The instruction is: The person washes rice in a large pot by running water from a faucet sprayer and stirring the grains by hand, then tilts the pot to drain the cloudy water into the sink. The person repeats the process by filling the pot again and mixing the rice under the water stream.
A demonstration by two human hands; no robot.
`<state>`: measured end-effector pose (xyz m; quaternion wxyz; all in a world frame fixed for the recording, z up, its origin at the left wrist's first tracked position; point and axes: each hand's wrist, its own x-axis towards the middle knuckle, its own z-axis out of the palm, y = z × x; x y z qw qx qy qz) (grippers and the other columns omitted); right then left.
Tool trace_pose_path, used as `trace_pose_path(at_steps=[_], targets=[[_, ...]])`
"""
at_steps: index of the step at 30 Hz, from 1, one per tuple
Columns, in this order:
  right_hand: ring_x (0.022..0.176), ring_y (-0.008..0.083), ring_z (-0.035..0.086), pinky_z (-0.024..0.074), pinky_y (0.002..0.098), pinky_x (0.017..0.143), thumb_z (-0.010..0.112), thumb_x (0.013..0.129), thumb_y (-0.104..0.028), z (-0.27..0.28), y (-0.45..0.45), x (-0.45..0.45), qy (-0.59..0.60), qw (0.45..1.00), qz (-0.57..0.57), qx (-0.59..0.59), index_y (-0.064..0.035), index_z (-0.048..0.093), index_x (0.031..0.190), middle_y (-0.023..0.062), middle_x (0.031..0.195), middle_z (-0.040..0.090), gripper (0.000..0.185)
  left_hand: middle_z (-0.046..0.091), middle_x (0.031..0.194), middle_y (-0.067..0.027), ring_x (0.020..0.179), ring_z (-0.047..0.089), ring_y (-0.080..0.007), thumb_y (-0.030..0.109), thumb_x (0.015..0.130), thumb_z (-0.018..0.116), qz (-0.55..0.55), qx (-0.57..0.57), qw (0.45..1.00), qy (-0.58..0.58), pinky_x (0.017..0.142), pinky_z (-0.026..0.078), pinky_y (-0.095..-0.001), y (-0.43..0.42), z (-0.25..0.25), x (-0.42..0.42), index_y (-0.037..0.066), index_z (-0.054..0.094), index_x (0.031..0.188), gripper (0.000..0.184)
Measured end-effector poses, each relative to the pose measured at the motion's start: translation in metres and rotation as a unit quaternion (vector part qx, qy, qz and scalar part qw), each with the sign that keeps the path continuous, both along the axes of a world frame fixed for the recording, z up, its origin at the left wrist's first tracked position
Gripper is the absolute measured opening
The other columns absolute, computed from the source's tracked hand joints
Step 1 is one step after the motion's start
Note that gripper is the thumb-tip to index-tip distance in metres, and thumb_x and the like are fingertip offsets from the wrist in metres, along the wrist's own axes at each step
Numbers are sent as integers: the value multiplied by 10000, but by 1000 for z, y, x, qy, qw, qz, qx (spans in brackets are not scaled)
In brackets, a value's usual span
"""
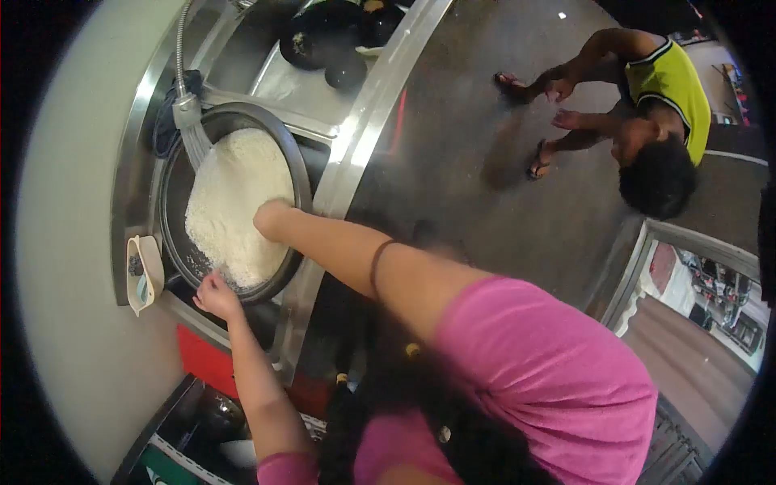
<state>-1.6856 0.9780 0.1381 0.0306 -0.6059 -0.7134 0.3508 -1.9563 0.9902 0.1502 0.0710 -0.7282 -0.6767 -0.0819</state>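
A large dark round pot (303, 174) sits tilted in the steel sink, filled with white rice grains (238, 190). My right hand (275, 220) reaches over the near rim and presses into the rice; its fingers are hidden there. At the lower rim is my left hand (214, 297), fingers curled around the pot's edge. A spray faucet (187, 111) on a flexible metal hose hangs over the far side, with water streaming from it onto the rice.
A second sink basin (279, 85) holds dark pans (323, 36). A cream caddy (144, 275) stands against the wall at left. Below is a red panel (206, 356) beside a rack with kitchenware. A person in a yellow sleeveless top (675, 89) sits low at right.
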Motion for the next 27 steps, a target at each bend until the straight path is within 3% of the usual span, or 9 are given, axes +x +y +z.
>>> trace_pose_path(at_steps=[4, 10, 12, 16, 19, 21, 24, 25, 27], targets=[[1020, 329, 672, 540, 434, 859, 621, 795, -60, 20, -11, 12, 2, 1000, -9, 22, -29, 742, 994, 191, 1072, 703, 234, 702, 1014, -36, 1035, 603, -260, 283, 900, 622, -77, 97, 992, 16, 1083, 278, -525, 3, -8, -5, 142, 735, 986, 201], [1057, 336, 657, 522, 476, 868, 601, 821, -105, -3, -4, 4, 44, 998, -12, 41, -42, 740, 1012, 181, 1091, 700, 245, 695, 993, -49, 969, 600, -266, 272, 894, 632, -5, -34, 999, 35, 987, 349, -482, 0, -1, 3, 153, 732, 985, 180], [1063, 333, 655, 517, 480, 873, 604, 821, -107, -1, -7, 5, 44, 998, -15, 42, -45, 740, 1015, 179, 1098, 698, 245, 677, 969, -50, 919, 590, -275, 293, 879, 654, -72, 71, 995, -15, 954, 368, -466, 5, -8, -1, 150, 734, 950, 179], [1063, 323, 655, 508, 469, 882, 610, 822, -112, 4, -8, 8, 33, 999, -9, 39, -51, 739, 1024, 178, 1106, 695, 247, 663, 937, -71, 913, 590, -293, 279, 856, 678, -58, 80, 994, 45, 938, 380, -466, 4, -4, 1, 153, 734, 940, 161], [1061, 329, 655, 508, 475, 883, 613, 820, -106, -6, -5, 1, 43, 998, -21, 50, -50, 736, 1032, 180, 1109, 693, 252, 638, 1076, -94, 1022, 579, -304, 232, 833, 689, -36, 16, 995, 91, 946, 386, -471, 5, -1, -2, 166, 726, 986, 171], [1066, 327, 654, 509, 474, 889, 614, 819, -103, 0, -6, 3, 35, 999, -15, 37, -50, 736, 1034, 179, 1117, 692, 253, 559, 1261, -121, 1185, 524, -313, 190, 817, 690, -70, 127, 988, 52, 1040, 341, -522, 0, 0, 7, 189, 712, 1081, 265], [1077, 319, 654, 512, 466, 898, 616, 818, -98, 3, -5, 5, 24, 1000, -1, 17, -50, 735, 1037, 174, 1136, 689, 254, 453, 1412, -110, 1292, 454, -309, 193, 818, 682, -57, 96, 991, 73, 1105, 251, -604, -3, 7, 16, 201, 701, 1143, 325], [1084, 312, 655, 514, 459, 902, 618, 817, -96, 2, -2, 5, 20, 1000, 5, 9, -50, 735, 1038, 171, 1148, 687, 254, 434, 1446, -112, 1313, 441, -313, 178, 815, 676, -40, 44, 996, 69, 1111, 187, -667, 0, 8, 21, 211, 697, 1171, 358], [1091, 303, 656, 522, 435, 902, 628, 810, -85, 2, -2, 3, 15, 1000, 0, 15, -51, 735, 1036, 166, 1162, 684, 253, 499, 1386, -109, 1288, 469, -314, 159, 816, 672, -80, 60, 993, 62, 1084, 246, -638, -2, 19, 34, 158, 708, 1136, 322]])
